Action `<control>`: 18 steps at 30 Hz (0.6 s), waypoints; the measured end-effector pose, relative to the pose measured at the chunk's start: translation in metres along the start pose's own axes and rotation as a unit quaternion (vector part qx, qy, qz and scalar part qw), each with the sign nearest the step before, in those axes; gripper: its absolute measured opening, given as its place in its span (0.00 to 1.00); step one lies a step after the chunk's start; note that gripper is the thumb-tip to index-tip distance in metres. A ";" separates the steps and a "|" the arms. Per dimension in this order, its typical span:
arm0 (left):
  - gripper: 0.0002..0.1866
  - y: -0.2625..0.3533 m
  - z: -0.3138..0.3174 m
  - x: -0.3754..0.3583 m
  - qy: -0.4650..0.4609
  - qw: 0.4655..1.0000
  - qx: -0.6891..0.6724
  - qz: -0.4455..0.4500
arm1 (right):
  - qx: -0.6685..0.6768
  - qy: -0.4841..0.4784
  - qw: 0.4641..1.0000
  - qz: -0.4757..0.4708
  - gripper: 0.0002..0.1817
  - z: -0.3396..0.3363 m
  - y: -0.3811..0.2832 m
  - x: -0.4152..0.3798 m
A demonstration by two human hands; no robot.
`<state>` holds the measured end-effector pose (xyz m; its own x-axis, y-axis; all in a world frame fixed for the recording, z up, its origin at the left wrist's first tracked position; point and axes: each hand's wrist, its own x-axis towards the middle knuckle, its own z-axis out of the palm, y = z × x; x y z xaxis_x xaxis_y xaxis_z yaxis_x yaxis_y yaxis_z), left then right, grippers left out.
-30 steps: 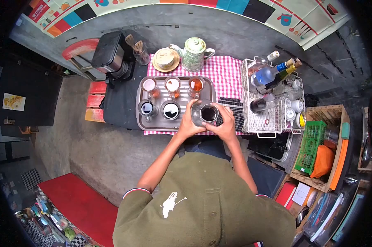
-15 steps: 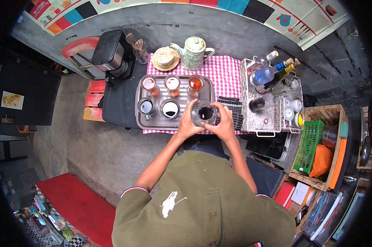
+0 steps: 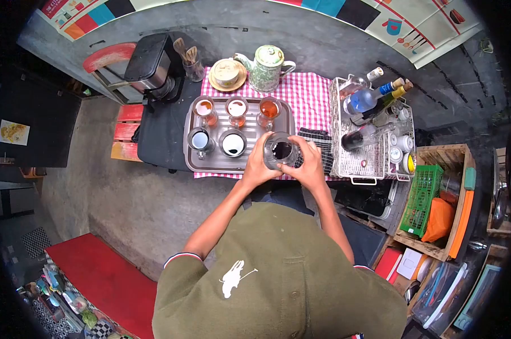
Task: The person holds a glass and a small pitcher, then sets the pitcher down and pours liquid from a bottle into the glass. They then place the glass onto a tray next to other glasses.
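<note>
Between them, my left hand (image 3: 258, 166) and my right hand (image 3: 308, 164) hold a glass cup (image 3: 280, 137) of dark liquid, fingers wrapped round its opposite sides. The cup overlaps the near right corner of a metal serving tray (image 3: 190, 157) in this view. On the tray stand three glass cups of amber drink, among them a left cup (image 3: 205, 116), a middle cup (image 3: 236, 116) and a right cup (image 3: 268, 112). Nearer me are two cups of dark liquid, a left one (image 3: 200, 139) and a right one (image 3: 233, 143).
Behind the tray stand a green speckled pitcher (image 3: 267, 70) and a lidded bowl on a saucer (image 3: 227, 75). A white wire rack (image 3: 354, 166) with bottles and small jars is at right, beside a dark folded cloth (image 3: 317, 137). A coffee maker (image 3: 148, 62) stands at left.
The view has shifted slightly. Both hands keep their hold on the glass cup, with hardly any movement relative to the tray.
</note>
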<state>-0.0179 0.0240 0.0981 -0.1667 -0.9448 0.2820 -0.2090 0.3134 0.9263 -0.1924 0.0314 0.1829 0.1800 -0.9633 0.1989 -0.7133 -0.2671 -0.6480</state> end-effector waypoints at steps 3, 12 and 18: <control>0.59 -0.001 0.000 0.000 0.006 1.000 0.003 0.009 | -0.006 -0.011 1.000 0.006 0.39 -0.002 -0.002 0.001; 0.58 0.000 0.000 0.002 0.007 1.000 0.004 0.013 | 0.009 0.005 1.000 -0.010 0.39 -0.001 0.001 0.004; 0.58 0.002 0.000 0.000 0.007 1.000 0.001 0.013 | 0.006 -0.004 1.000 -0.004 0.39 -0.002 0.000 0.002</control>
<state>-0.0186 0.0250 0.0995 -0.1592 -0.9375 0.3094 -0.2060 0.3381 0.9183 -0.1934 0.0295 0.1846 0.1909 -0.9614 0.1984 -0.7039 -0.2749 -0.6549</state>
